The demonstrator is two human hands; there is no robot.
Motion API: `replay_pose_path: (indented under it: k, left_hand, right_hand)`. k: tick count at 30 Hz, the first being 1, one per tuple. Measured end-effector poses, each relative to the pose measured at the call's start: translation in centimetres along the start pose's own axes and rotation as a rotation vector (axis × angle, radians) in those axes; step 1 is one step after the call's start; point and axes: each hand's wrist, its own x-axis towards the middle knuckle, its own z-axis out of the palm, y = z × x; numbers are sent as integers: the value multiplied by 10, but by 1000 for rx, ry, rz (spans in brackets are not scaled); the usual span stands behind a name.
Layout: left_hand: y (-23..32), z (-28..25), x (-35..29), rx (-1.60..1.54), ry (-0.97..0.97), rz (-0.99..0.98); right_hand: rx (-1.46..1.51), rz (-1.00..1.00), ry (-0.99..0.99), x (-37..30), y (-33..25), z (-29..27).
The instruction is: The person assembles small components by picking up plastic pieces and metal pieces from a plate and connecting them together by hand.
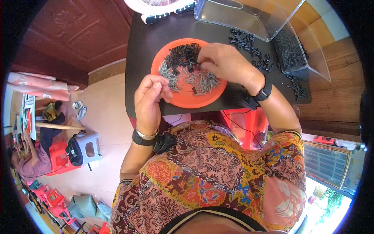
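An orange-red round plate [189, 102] lies on the dark table, bearing a heap of small black plastic parts [181, 55] at its far side and small silver springs [206, 82] nearer to me. My right hand [225, 61] reaches over the plate's right side, its curled fingertips down at the edge of the black parts. What those fingers grip is hidden. Above the plate's left rim, my left hand [150, 95] is closed, thumb pressed against the curled fingers. Anything inside that pinch is too small or covered to make out.
Loose black parts [242, 39] are strewn on the table [145, 43] right of the plate. Beyond them stand clear plastic bins [233, 19], one holding many dark pieces [289, 52]. A white object with shoe-like feet [156, 17] sits at the far edge. Another person [37, 160] sits far left.
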Motion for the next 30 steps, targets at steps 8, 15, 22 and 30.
replay_pose_path:
  k: [8, 15, 22, 30]
  left_hand:
    - [-3, -3, 1, -30, 6, -9]
    - [-1, -5, -1, -13, -21, -14]
    - [-2, -3, 2, 27, -11, -14]
    - [-4, -3, 1, 50, -16, 5]
  right_hand:
    - [-210, -74, 200, -10, 10, -22]
    - [-202, 396, 145, -45, 97, -72]
    - [-236, 345, 120, -61, 121, -56]
    - [-389, 307, 88, -55, 120, -39]
